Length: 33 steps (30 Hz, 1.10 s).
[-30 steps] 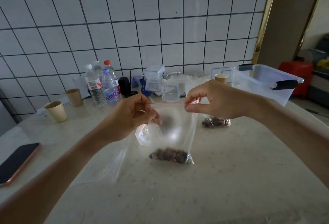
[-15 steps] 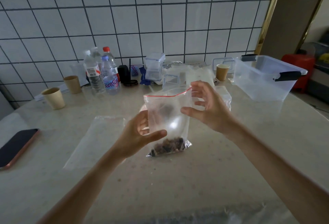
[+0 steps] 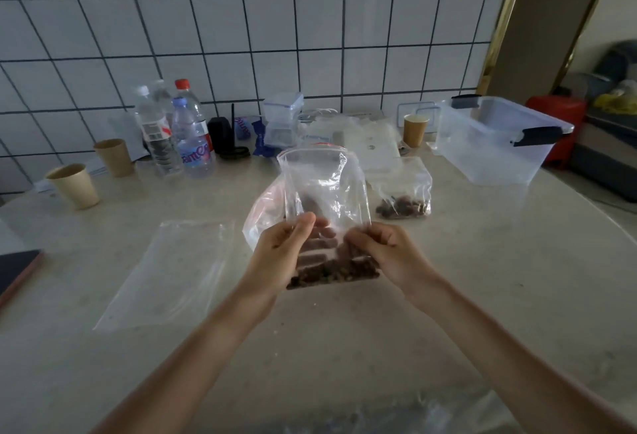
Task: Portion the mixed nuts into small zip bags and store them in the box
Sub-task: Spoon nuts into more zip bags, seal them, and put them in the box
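Clear plastic zip bag (image 3: 322,192) with nuts (image 3: 334,273) at its bottom is pinched by left hand (image 3: 282,254) and right hand (image 3: 386,254) above the desk (image 3: 482,278), seemingly sealed, so next it needs carrying into the box (image 3: 496,144).

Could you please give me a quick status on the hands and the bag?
Both hands, left and right, grip bag low. Nuts at bottom. Path to box unobstructed.
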{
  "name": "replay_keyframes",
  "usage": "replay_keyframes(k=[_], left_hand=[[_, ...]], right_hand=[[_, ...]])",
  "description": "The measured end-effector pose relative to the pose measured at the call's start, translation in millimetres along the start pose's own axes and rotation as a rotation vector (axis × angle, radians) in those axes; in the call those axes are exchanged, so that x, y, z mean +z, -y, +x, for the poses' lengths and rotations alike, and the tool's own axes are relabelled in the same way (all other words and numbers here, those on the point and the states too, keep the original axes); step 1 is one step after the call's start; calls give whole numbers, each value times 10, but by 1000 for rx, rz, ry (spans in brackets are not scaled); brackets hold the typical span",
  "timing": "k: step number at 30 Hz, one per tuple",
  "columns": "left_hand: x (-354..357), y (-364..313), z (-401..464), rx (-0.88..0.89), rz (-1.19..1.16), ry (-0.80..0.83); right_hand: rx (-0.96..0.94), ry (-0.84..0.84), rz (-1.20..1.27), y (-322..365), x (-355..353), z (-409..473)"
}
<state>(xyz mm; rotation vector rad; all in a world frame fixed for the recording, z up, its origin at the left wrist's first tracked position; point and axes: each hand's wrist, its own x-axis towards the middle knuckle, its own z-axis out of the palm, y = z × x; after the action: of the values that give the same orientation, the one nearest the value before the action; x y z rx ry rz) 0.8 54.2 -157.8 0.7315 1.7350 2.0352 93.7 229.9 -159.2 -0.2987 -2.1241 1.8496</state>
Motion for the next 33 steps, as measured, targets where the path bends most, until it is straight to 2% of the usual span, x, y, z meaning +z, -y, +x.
replay_keyframes(k=[3, 7, 11, 16, 25, 29, 31, 33], left_hand=[[35, 93, 66, 84, 211, 27], [-56, 257, 127, 203, 723, 143], [-135, 416, 123, 262, 952, 151], [-188, 501, 117, 306, 975, 174], [-191, 525, 124, 345, 981, 161], [-160, 486, 99, 365, 986, 144], [-133, 448, 85, 363, 940, 123], [-99, 381, 59, 339, 860, 108]], right_hand=[[2, -147, 71, -34, -229, -5], [-37, -366, -1, -95, -775, 164], [-25, -460, -127, -221, -1164, 455], [65, -494, -194, -422, -1285, 831], [120, -504, -337, -354, -1325, 1233], [-74, -607, -680, -245, -1329, 1114], [-230, -634, -723, -168, -1238, 1010], [-357, -573, -718, -54, -1079, 897]])
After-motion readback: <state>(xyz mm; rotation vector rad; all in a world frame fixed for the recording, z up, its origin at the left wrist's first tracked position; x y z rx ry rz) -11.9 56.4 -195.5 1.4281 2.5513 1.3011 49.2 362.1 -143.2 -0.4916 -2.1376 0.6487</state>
